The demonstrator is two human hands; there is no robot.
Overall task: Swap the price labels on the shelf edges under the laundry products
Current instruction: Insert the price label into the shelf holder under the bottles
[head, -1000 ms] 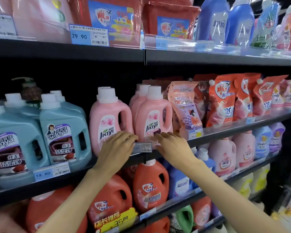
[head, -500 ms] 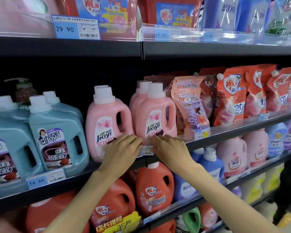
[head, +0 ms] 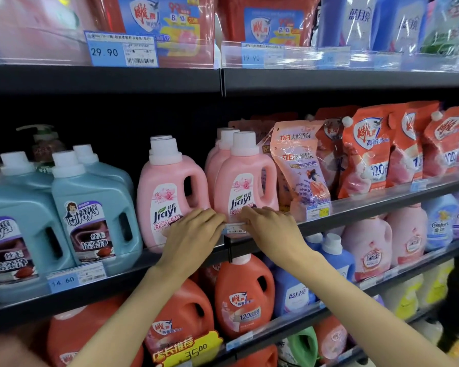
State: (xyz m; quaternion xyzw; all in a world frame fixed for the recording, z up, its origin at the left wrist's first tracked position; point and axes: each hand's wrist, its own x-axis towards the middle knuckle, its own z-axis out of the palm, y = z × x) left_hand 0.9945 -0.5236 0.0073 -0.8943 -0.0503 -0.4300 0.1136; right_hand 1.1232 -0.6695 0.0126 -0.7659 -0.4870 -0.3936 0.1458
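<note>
A small white price label (head: 235, 229) sits on the edge of the middle shelf (head: 355, 218), under the pink Jiayi bottles (head: 243, 181). My left hand (head: 194, 237) pinches its left end and my right hand (head: 272, 229) pinches its right end; only a narrow strip of the label shows between my fingers. A blue 14.60 label (head: 76, 278) sits further left under the teal Joya jugs (head: 96, 207). Another small label (head: 317, 211) sits under the purple pouch (head: 301, 165).
The top shelf carries a 29.90 label (head: 121, 50), a 19.90 label (head: 261, 55) and red boxes. Orange pouches (head: 368, 149) fill the middle shelf's right side. Below stand orange jugs (head: 243, 295), blue bottles (head: 292, 292) and a yellow 35.00 promo sign (head: 186, 350).
My hands have closed in on the label from both sides, so less of it shows. The view has tilted up slightly.
</note>
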